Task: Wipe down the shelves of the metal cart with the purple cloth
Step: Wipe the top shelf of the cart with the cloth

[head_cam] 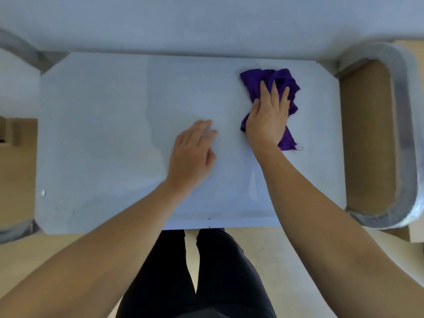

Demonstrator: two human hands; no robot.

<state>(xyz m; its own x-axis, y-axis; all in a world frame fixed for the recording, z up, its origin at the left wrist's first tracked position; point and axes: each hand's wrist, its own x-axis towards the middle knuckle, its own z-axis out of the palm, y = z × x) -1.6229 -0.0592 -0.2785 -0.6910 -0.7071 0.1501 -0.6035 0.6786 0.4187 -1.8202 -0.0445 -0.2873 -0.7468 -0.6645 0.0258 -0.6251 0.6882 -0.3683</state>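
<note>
I look straight down on the metal cart's top shelf [103,134], a pale, shiny flat sheet. The crumpled purple cloth [257,80] lies on its right part. My right hand [269,115] presses flat on the cloth, fingers spread and pointing away from me, with cloth showing beyond the fingertips and beside the wrist. My left hand [195,150] rests palm down on the bare shelf near the middle, fingers loosely together, holding nothing. It lies to the left of the cloth and does not touch it.
The cart's curved metal handle [403,138] loops out at the right end, with brown floor visible through it. Metal frame tubes [20,49] show at the left corners. A cardboard box [13,131] sits at the left. My dark-trousered legs [206,271] stand at the near edge.
</note>
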